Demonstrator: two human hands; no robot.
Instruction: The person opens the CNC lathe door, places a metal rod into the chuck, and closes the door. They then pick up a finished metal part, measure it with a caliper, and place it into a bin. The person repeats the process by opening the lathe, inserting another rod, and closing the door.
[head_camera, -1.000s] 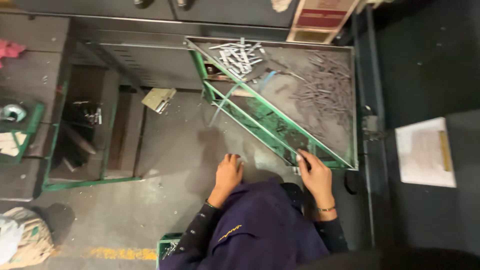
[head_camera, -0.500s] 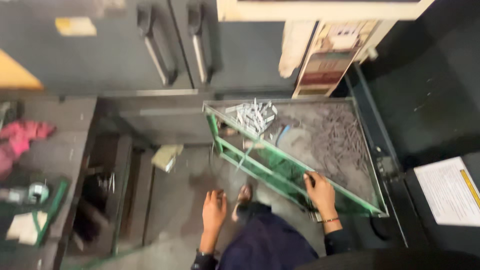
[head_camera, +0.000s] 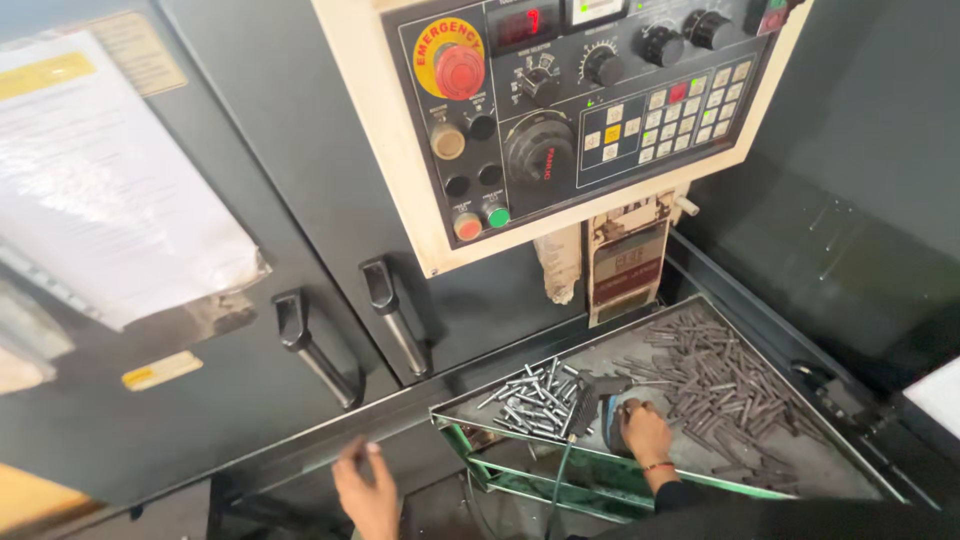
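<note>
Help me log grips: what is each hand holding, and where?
Right hand grips a dark tool by its body; left hand holds nothing.

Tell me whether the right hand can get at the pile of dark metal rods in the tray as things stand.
Probably yes. The right hand already rests inside the tray, holding a dark tool, and the dark rods lie loose just beside it with nothing between. The held tool may hinder picking.

Machine workshop, probably, control panel with emergency button, tray of metal pins
</note>
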